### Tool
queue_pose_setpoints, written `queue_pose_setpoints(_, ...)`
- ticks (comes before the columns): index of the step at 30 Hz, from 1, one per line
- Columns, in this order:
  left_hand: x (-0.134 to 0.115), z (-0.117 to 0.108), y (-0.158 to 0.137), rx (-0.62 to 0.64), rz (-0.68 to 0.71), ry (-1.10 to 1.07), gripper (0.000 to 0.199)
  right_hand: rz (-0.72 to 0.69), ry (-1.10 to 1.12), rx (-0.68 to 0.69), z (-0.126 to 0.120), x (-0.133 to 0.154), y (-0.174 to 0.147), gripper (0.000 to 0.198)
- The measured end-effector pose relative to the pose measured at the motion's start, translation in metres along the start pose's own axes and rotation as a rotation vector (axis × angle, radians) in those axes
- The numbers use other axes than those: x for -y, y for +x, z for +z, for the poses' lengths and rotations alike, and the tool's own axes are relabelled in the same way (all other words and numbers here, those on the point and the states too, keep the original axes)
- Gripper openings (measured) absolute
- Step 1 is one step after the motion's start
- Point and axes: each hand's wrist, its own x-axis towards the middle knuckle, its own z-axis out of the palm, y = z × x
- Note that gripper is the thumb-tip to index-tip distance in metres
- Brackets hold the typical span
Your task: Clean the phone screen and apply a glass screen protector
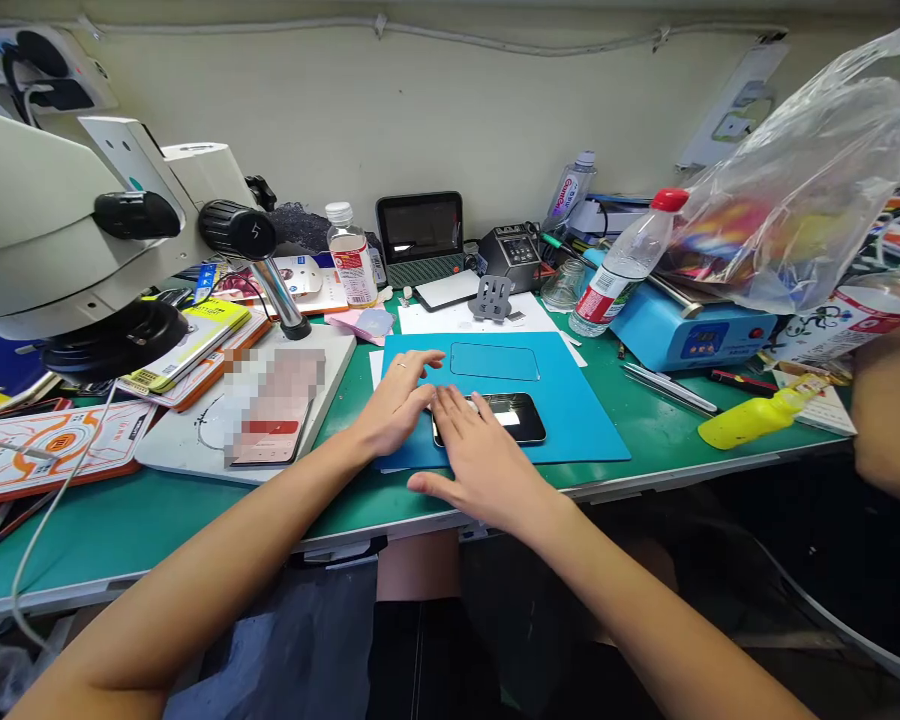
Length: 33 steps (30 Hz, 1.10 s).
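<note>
A smartphone (529,415) with a black, glossy screen lies face up on a blue mat (592,435). My right hand (487,460) rests over its left half, fingers stretched out flat and thumb spread; nothing is held in it. My left hand (397,405) hovers by the phone's left end, its fingers bent but apart, the thumb close to my right fingertips. Whether the left thumb touches the phone is hidden. Just beyond the phone, a clear screen protector with a black border (495,362) lies on the mat.
A microscope (82,230) stands at left, with another phone (270,430) on its base (330,385). At right are a red-capped bottle (615,275), a blue device (682,330), tweezers (671,390) and a yellow bottle (754,420). Another person's arm (892,410) shows at the right edge.
</note>
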Motion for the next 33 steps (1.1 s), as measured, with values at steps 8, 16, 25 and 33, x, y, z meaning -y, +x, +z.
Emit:
queue_pose_setpoints(8, -0.004, 0.0, 0.0, 0.101, -0.062, 0.064, 0.038, -0.089, -0.003, -0.006, -0.003, -0.006, -0.039, 0.085)
queue_pose_setpoints(16, -0.005, 0.002, 0.003, 0.181, -0.033, 0.143, 0.032, 0.109, -0.101, -0.028, -0.007, -0.053, -0.083, 0.081)
queue_pose_setpoints(25, -0.004, 0.002, 0.003, 0.171, -0.033, 0.127, 0.034, 0.25, -0.085, 0.039, -0.009, -0.057, -0.041, 0.096)
queue_pose_setpoints(33, -0.007, 0.001, 0.001, 0.132, -0.053, 0.077, 0.037, 0.091, -0.009, 0.022, -0.001, 0.009, -0.012, 0.099)
